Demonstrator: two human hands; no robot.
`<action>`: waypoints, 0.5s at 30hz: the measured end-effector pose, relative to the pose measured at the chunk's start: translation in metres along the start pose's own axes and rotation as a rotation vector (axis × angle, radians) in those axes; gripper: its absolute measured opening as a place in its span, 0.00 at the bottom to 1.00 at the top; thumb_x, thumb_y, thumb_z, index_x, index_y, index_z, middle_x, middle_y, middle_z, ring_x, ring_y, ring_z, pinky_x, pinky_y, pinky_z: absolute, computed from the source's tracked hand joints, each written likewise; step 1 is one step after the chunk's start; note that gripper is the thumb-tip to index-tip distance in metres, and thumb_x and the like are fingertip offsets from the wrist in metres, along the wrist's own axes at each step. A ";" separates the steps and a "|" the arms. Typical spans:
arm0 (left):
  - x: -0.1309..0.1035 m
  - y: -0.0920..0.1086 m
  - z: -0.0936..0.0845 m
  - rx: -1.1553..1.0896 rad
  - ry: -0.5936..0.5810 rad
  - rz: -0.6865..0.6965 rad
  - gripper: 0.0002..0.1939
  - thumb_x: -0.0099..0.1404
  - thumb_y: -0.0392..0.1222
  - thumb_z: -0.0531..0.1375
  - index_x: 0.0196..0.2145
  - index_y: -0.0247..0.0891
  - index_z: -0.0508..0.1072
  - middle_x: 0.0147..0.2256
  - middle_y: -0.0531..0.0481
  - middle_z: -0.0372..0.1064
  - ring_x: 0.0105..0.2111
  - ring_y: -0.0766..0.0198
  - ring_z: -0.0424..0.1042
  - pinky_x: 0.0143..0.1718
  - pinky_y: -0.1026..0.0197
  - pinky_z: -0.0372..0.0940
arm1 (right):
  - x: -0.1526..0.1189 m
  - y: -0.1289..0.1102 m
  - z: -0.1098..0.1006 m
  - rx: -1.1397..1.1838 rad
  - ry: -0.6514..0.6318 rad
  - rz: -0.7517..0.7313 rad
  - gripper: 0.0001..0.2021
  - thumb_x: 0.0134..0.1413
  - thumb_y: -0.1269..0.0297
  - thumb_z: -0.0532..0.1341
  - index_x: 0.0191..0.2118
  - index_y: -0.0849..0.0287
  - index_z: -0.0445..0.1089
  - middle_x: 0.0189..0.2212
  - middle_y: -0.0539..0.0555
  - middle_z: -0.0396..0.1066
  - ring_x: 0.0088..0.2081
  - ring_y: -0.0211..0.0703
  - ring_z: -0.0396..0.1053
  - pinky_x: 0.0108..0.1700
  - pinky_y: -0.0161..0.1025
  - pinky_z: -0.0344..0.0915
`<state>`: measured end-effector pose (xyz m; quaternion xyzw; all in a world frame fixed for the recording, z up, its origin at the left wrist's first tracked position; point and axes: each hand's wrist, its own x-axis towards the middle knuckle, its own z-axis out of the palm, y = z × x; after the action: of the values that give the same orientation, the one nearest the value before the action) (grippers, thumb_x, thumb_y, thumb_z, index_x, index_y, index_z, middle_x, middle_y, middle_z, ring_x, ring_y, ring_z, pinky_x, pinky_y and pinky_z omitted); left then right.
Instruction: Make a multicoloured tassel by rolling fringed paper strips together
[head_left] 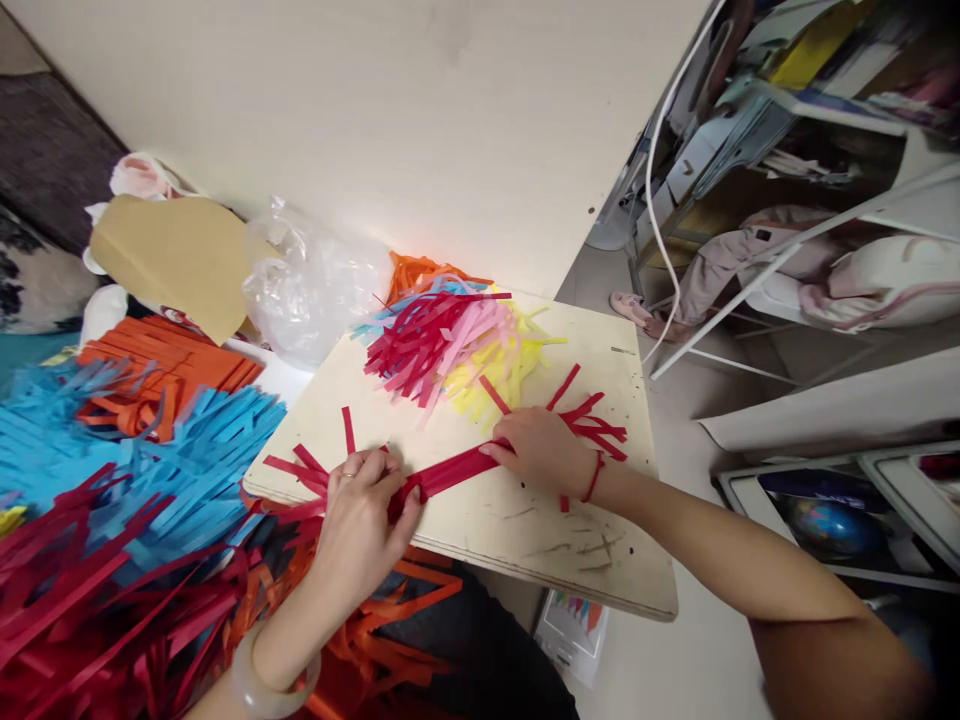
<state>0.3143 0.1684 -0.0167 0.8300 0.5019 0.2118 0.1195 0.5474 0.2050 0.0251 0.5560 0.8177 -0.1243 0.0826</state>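
Note:
A dark red paper piece [456,472] with fringed strips at both ends stretches slantwise over a pale wooden board [480,515]. My left hand [367,500] has its fingers closed on the left part, with strips fanning out beyond it. Farther right, my right hand [544,450] pinches the other part, and more red strips spread out past the wrist. Between the hands the paper is a flat, narrow band. Behind it on the board lies a pile of cut strips, with crimson [412,345], pink [474,335] and yellow [499,375] ones.
Blue fringes [202,460], orange strips [165,370] and long red strips [67,590] heap up at the left. A clear plastic bag [311,285] and brown paper [176,260] lie behind. A pale panel [375,120] rises behind the board; a metal-framed rack [780,270] stands right.

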 end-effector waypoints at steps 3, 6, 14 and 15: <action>0.001 0.001 0.001 0.060 0.004 0.027 0.10 0.64 0.41 0.53 0.31 0.37 0.72 0.36 0.44 0.66 0.42 0.53 0.63 0.42 0.50 0.59 | 0.002 0.000 0.000 -0.010 -0.006 0.001 0.25 0.65 0.49 0.49 0.32 0.62 0.75 0.33 0.58 0.75 0.36 0.46 0.71 0.38 0.39 0.60; 0.002 0.002 0.001 0.163 0.013 0.041 0.09 0.64 0.41 0.53 0.33 0.36 0.72 0.35 0.43 0.67 0.41 0.52 0.63 0.40 0.50 0.61 | 0.003 -0.001 0.000 -0.014 -0.003 0.015 0.25 0.64 0.48 0.49 0.32 0.62 0.75 0.32 0.58 0.75 0.36 0.46 0.71 0.36 0.38 0.59; 0.000 -0.001 0.005 0.201 0.017 0.437 0.20 0.67 0.30 0.50 0.51 0.42 0.71 0.53 0.47 0.70 0.62 0.47 0.54 0.62 0.33 0.41 | 0.002 0.001 0.003 -0.051 0.105 0.001 0.22 0.64 0.50 0.52 0.32 0.63 0.73 0.32 0.60 0.75 0.36 0.48 0.70 0.39 0.42 0.60; 0.001 -0.001 0.006 0.198 0.011 0.442 0.19 0.66 0.30 0.50 0.51 0.42 0.72 0.52 0.46 0.71 0.62 0.47 0.55 0.62 0.32 0.40 | -0.002 0.000 0.006 -0.077 0.193 -0.045 0.19 0.64 0.53 0.53 0.34 0.64 0.73 0.34 0.60 0.74 0.39 0.49 0.69 0.43 0.44 0.60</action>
<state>0.3165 0.1694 -0.0221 0.9262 0.3271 0.1872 -0.0145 0.5482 0.2018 0.0201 0.5431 0.8384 -0.0404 0.0221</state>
